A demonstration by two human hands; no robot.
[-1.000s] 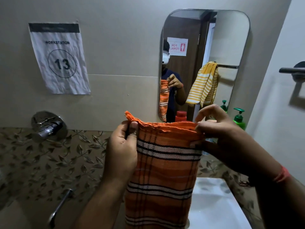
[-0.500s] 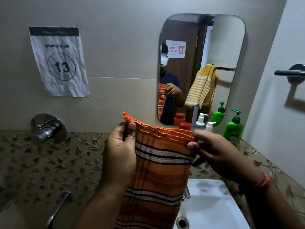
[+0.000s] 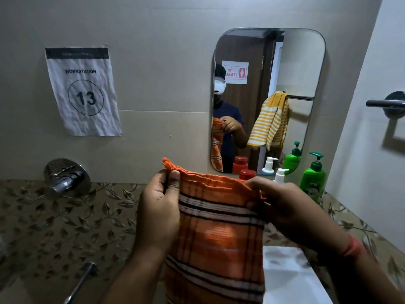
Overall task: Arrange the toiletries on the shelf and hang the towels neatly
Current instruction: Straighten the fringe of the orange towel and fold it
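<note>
The orange striped towel (image 3: pixel 215 229) hangs in front of the person, above the near edge of the white basin (image 3: pixel 291 279), its folded top edge held level and its length dropping out of view below. The left hand (image 3: pixel 158 210) pinches the left corner of that edge between thumb and curled fingers. The right hand (image 3: pixel 285 207) holds the right corner, fingers closed around the bunched cloth. Holding both corners apart keeps the fold flat and the stripes square, which suits draping the towel over a rail.

The wall rail (image 3: pixel 385 103) projects at the far right, well apart from the towel and bare in the part that shows. A yellow striped towel (image 3: pixel 270 121) appears only as a reflection in the mirror (image 3: pixel 304 62), hanging bunched on another rail.

Behind the towel stand a red-capped container (image 3: pixel 247 174), a white pump bottle (image 3: pixel 280 174) and a green pump bottle (image 3: pixel 313 178). What they rest on is hidden.
</note>
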